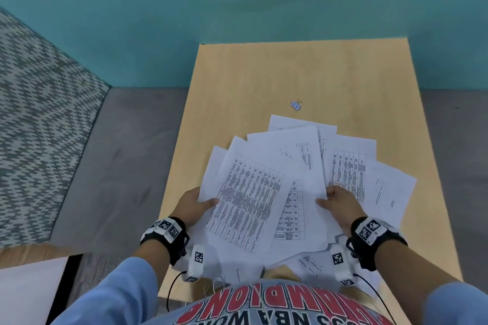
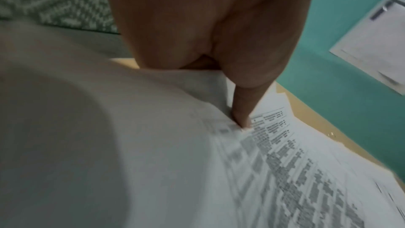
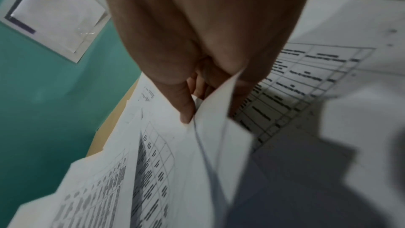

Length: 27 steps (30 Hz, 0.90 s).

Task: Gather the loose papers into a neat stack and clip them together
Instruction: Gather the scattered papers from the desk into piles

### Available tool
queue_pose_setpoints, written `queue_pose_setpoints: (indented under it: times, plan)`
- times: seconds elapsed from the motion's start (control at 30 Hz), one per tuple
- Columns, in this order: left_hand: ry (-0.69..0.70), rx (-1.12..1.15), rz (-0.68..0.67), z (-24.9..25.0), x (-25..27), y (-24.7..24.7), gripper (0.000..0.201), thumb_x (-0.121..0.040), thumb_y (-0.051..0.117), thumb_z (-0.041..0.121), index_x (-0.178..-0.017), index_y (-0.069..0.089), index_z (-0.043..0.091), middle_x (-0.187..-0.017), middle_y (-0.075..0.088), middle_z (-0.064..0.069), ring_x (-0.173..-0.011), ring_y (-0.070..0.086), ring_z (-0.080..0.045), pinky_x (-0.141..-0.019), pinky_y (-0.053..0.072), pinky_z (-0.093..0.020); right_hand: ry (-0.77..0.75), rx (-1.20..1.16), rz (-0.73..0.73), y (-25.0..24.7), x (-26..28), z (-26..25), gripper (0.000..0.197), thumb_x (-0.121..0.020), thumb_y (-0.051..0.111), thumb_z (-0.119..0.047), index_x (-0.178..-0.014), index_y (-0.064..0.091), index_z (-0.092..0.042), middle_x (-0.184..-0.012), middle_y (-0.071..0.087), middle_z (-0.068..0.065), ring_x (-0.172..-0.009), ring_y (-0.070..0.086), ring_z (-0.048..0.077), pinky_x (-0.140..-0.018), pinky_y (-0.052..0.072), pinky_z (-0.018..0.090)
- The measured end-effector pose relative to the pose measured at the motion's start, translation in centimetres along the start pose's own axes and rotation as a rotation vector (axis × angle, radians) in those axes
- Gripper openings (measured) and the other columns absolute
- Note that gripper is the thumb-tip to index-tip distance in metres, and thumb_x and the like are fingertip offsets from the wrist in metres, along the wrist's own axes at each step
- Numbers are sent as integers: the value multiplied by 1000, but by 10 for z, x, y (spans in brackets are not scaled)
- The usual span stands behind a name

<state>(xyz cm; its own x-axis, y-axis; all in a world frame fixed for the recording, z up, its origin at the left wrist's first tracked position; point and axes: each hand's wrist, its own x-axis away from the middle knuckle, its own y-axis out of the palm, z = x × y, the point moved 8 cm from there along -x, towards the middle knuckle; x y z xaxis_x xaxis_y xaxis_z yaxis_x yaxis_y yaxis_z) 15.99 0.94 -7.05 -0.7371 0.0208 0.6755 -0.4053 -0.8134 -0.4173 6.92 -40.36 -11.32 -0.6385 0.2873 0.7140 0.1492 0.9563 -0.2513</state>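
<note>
Left hand [image 1: 190, 206] and right hand [image 1: 343, 204] each pinch opposite edges of the fanned white printed papers [image 1: 253, 192]; beyond them, bare light wooden tabletop [image 1: 264, 74] holds a small binder clip [image 1: 296, 105].

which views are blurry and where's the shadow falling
Head view: mostly sharp, print on the papers readable as tables, binder clip small but clear. Left wrist view: near sheets smeared, left hand soft. Right wrist view: a dark shadow covers the lower right sheets; right hand blurred.
</note>
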Motion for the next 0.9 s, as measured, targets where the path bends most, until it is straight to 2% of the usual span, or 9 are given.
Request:
queue_pose_setpoints:
  times: [0.23, 0.33, 0.43, 0.53, 0.6, 0.7, 0.77, 0.83, 0.9]
  plan:
    - [-108, 287, -15, -10, 11, 14, 39, -92, 84, 31, -128, 76, 17, -125, 81, -1, -119, 74, -27, -111, 54, -52, 57, -348, 128, -9, 21, 13, 18, -94, 64, 11, -92, 62, -7, -109, 72, 25, -98, 70, 39, -93, 57, 54]
    - [-143, 335, -52, -7, 21, 23, 38, -91, 84, 34, -125, 76, 18, -120, 82, 2, -115, 75, -25, -96, 61, -43, 46, -440, 124, -8, 30, 8, 15, -95, 62, 10, -99, 63, -4, -115, 72, 27, -98, 69, 36, -91, 58, 49]
    - [-128, 378, -66, -1, 31, 27, 27, -97, 79, 26, -122, 74, 21, -117, 80, 6, -104, 73, -12, -75, 55, -29, 22, -526, 76, -8, 39, 0, 17, -97, 60, 10, -103, 62, -5, -119, 71, 30, -96, 69, 35, -92, 57, 50]
    - [-40, 455, -45, 12, 34, 19, 33, -95, 79, 13, -127, 73, 13, -125, 81, -9, -116, 76, -31, -100, 60, -46, -35, -571, -38, -12, 57, -17, 27, -98, 55, 13, -115, 63, -6, -120, 73, 26, -87, 76, 32, -76, 64, 44]
    - [55, 502, -50, 32, 39, 9, 34, -95, 77, 10, -129, 72, 9, -127, 80, -12, -120, 75, -35, -102, 58, -48, -97, -523, -106, -20, 76, -37, 38, -99, 51, 15, -126, 65, -9, -121, 76, 18, -94, 78, 28, -76, 65, 43]
    - [202, 557, -94, 72, 53, -8, 47, -88, 83, 13, -132, 71, 6, -130, 78, -15, -120, 75, -35, -104, 56, -49, -194, -435, -128, -46, 103, -67, 36, -98, 55, 12, -123, 67, -11, -124, 75, 18, -100, 73, 34, -87, 55, 55]
    - [264, 562, -139, 89, 59, -17, 58, -81, 91, 16, -133, 70, 4, -132, 76, -16, -121, 74, -35, -105, 56, -50, -260, -435, -180, -60, 122, -85, 29, -89, 77, -10, -118, 70, -8, -123, 74, 22, -98, 69, 33, -84, 49, 52]
    - [300, 509, -175, 103, 62, -18, 58, -81, 90, 15, -134, 70, 5, -134, 76, -15, -123, 73, -34, -107, 55, -51, -307, -348, -244, -67, 140, -98, 49, -75, 89, -33, -117, 75, -11, -120, 77, 19, -99, 70, 29, -84, 48, 46]
    - [308, 441, -214, 112, 65, -9, 48, -87, 85, 4, -133, 72, 4, -131, 77, -14, -124, 73, -34, -109, 54, -51, -374, -307, -278, -65, 157, -113, 34, -84, 80, -21, -117, 78, -13, -115, 80, 6, -98, 77, 21, -84, 58, 33]
